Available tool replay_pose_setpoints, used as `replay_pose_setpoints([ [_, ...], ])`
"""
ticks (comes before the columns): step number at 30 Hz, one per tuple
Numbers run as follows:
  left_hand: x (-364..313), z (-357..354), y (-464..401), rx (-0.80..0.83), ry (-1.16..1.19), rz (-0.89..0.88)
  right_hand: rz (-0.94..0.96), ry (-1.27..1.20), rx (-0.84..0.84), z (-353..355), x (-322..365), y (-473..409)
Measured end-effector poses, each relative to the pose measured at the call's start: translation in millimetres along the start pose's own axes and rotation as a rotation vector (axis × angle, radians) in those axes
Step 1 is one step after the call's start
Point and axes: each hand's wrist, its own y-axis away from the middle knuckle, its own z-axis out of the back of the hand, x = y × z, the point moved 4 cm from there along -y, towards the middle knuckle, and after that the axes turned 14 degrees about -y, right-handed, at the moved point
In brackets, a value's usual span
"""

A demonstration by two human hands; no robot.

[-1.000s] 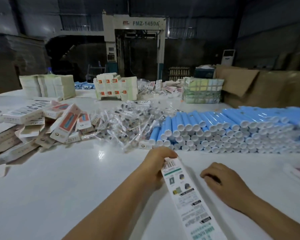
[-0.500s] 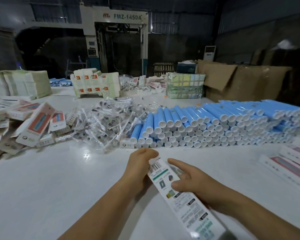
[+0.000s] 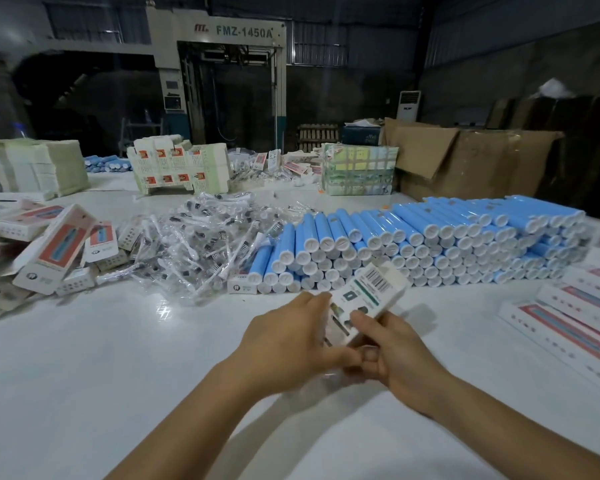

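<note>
Two hands are wrapped around one carton (image 3: 368, 299): its left edge is held by the left hand (image 3: 291, 344), its lower end pinched by the right hand (image 3: 395, 355). It is raised, tilted, above the table (image 3: 101, 358), just before the blue tubes (image 3: 413, 244).

Centre of frame, low: both hands hold a white printed carton (image 3: 368, 299) above the white table (image 3: 84, 375). Left hand (image 3: 291, 344) grips its left edge; right hand (image 3: 395, 355) grips its lower end, thumb on the printed face. Barcode end tilts toward the upper right. Behind it, stacked blue tubes (image 3: 430, 244) fill centre right. Bagged toothbrushes (image 3: 201, 244) lie centre left. Loose cartons (image 3: 52, 251) are piled at the left edge.
</note>
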Motion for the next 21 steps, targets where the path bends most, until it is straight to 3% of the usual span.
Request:
replay_pose_setpoints([
  [3,-5.4,-3.0,-4.2,-0.081,-0.306,-0.015,-0.028,0.041,0.097,-3.1,-1.3,3.5],
  [9,-7.3,-9.0,-1.2,-0.159,-0.175,-0.069,0.028,0.241,0.239,-9.8,-6.8,8.3],
  [12,-8.9,-9.2,-2.6,-0.205,-0.209,-0.062,0.001,0.227,0.258,-7.7,-3.5,10.3],
  [15,4.7,-12.7,-1.1,-0.203,-0.289,-0.02,0.054,0.179,0.03,7.7,13.3,4.6],
  [18,15.9,-23.2,2.9,-0.165,-0.392,0.007,0.266,0.282,-0.287,34.1,48.5,-6.4],
  [21,11.2,-34.5,3.4,-0.129,-0.463,-0.006,0.463,0.53,-0.375,39.1,96.8,-24.2],
])
